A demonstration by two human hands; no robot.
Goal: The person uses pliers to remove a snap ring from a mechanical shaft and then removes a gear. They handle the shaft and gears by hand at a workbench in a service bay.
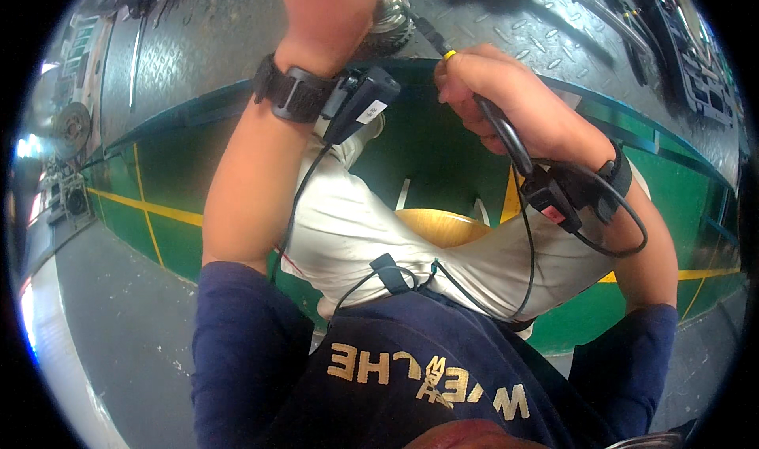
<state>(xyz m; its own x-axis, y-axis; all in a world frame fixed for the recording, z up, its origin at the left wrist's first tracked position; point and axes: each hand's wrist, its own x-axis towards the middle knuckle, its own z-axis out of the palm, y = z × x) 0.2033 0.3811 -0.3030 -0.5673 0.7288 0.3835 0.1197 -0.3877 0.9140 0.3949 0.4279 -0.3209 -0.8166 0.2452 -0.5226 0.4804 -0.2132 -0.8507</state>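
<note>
A round toothed metal part (386, 32) rests on the steel bench top at the upper middle. My left hand (328, 10) is raised beside it, cut off by the upper edge, so its fingers are hidden. In my right hand (522, 93) is a long black-handled tool (508, 133) with a yellow band, its far end reaching the metal part. My fingers are wrapped round that handle. Both wrists carry strapped black devices (360, 105) with dangling cables.
A diamond-plate bench (174, 46) spans the top, with long bars and black tool pieces (688, 62) at the right. Below are a round wooden stool (439, 224) between my legs and a green floor with yellow lines. Machinery parts (71, 188) stand at the far left.
</note>
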